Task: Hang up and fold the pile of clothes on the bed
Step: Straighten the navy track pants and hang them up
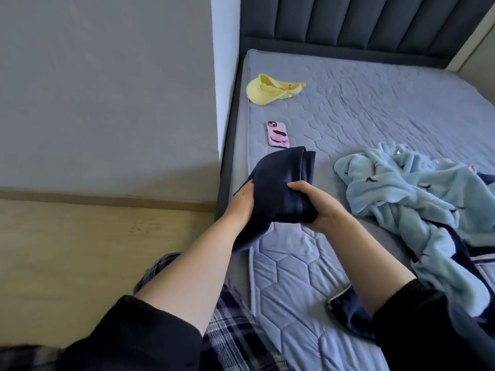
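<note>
A folded navy garment (281,180) is held just above the left edge of the bed (375,108). My left hand (241,202) lies flat against its left side with the fingers straight. My right hand (313,204) grips its lower right part, thumb on top and fingers curled underneath. To the right lies a crumpled pile of clothes: a light blue fleece piece (407,194) over a navy garment with white piping (353,314).
A pink phone (277,134) lies on the mattress just beyond the folded garment. A yellow visor cap (270,89) sits farther back near the dark padded headboard (375,22). A grey wall (107,89) and wooden floor (80,250) are to the left.
</note>
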### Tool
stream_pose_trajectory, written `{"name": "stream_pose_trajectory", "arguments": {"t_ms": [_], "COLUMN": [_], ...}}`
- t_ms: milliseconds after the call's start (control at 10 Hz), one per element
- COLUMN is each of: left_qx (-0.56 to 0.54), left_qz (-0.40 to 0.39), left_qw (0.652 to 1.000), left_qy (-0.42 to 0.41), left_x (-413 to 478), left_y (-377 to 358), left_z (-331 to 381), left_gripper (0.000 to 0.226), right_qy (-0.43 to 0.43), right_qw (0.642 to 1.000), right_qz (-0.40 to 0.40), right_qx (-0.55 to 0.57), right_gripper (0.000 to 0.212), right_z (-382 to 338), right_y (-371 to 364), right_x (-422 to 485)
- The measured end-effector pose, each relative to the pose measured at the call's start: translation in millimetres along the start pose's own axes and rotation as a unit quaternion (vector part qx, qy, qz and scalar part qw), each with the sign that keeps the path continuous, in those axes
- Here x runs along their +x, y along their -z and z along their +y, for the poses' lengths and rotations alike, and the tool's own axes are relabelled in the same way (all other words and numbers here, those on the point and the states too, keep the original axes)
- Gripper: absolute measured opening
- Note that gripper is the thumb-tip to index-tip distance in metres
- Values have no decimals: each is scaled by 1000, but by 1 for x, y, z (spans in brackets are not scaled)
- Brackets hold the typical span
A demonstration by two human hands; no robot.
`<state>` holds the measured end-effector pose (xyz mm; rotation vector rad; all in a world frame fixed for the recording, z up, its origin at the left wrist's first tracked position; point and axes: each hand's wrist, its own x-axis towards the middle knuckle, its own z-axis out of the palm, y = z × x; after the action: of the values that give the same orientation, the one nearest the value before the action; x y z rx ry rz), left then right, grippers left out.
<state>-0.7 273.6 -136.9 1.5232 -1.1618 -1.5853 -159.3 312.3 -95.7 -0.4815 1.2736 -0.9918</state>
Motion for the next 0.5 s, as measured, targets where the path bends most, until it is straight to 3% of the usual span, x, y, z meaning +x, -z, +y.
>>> {"name": "stream_pose_trajectory", "arguments": {"t_ms": [200, 500], "left_qx": [-154, -371], "left_qz": [57, 139], "left_qw": [986, 917], "left_qy": [-41, 42], "left_x": [-25, 39], "left_y": [100, 281], "left_z": [15, -38], "left_gripper": [27, 33], "right_qy": [24, -40], "right_qw": [997, 971], "right_qz": [-73, -79], "right_qx": [-13, -221], "right_gripper": [24, 26], "right_z": [-7, 23], "right_y": [-116, -330], "right_x": [2, 97]}}
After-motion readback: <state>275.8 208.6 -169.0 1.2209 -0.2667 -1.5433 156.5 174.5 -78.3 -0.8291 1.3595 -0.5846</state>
